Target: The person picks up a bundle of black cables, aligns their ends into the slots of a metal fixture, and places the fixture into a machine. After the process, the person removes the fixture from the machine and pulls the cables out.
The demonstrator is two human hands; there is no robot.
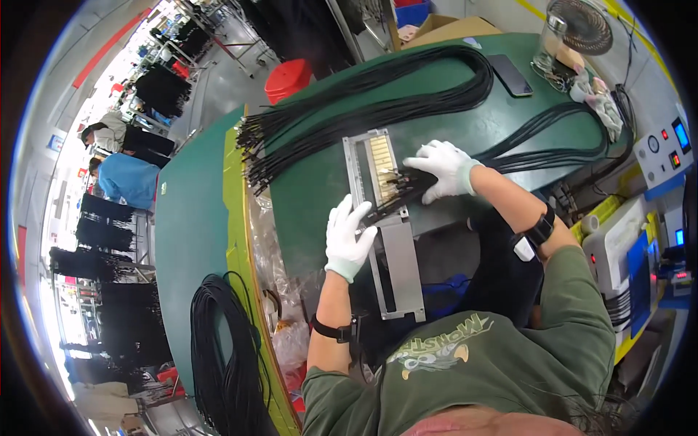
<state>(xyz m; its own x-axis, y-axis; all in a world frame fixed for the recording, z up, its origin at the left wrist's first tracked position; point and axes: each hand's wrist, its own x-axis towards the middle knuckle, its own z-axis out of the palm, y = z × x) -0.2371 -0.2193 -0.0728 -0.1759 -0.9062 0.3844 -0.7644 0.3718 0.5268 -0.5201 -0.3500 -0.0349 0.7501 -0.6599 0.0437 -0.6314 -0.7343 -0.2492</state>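
**Seating black cable ends in the metal fixture**

We work at a grey metal comb-like fixture plate (pixel 379 182) that lies on the green bench top (pixel 320 189) and overhangs its near edge toward us. A small fan of thin black cables with bare ends (pixel 396 190) lies across the plate's slotted middle. Our right hand in a white knit glove (pixel 445 168) presses flat on these cables, fingers spread, pinning rather than gripping them. Our left hand in a white knit glove (pixel 347 238) rests on the plate's left rail near the bench's near edge; its fingers curl over the rail, though we cannot tell whether they close on a cable end.

To do this well, we judge that the right palm should keep the fan flat while each end is seated squarely, one to a slot, without crossing its neighbours.

Outward, a large bundle of long black cables (pixel 378 98) loops across the far half of the bench, its stripped ends fanned at the left edge by the yellow edge strip (pixel 236 240). A black phone (pixel 511 75) lies near the far edge, and a clear glass jar (pixel 550 45) stands at the far right corner beside a small round fan (pixel 579 25). A grey control box with lit buttons (pixel 665 149) sits off the right edge. A coil of black cable (pixel 222 349) hangs at the neighbouring bench's near left. A red stool (pixel 288 78) stands on the floor beyond, and other workers (pixel 120 171) sit at distant tables.
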